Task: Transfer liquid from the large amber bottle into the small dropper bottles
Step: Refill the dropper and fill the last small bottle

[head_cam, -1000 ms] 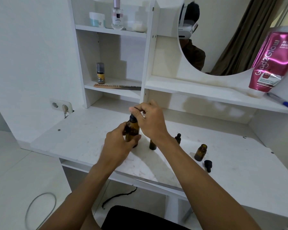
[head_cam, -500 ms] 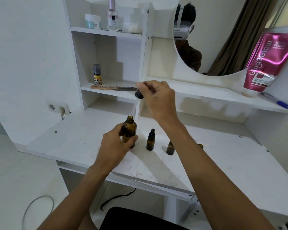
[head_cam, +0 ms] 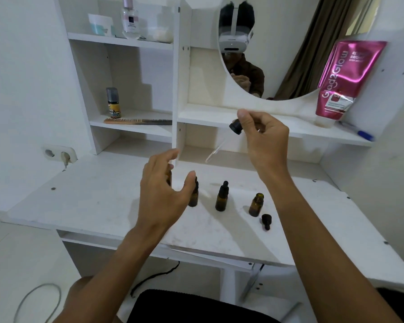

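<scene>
Large amber glass bottle (head_cam: 168, 177) standing mostly hidden behind left hand (head_cam: 160, 194), its grip spread wide, right hand (head_cam: 262, 136) pinching black-capped glass dropper (head_cam: 224, 142) above white tabletop (head_cam: 103, 201), uncapped small amber dropper bottle (head_cam: 256, 204) standing nearby.

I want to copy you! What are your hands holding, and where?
Right hand pinches the dropper by its black bulb. Left hand is open, holding nothing.
</scene>
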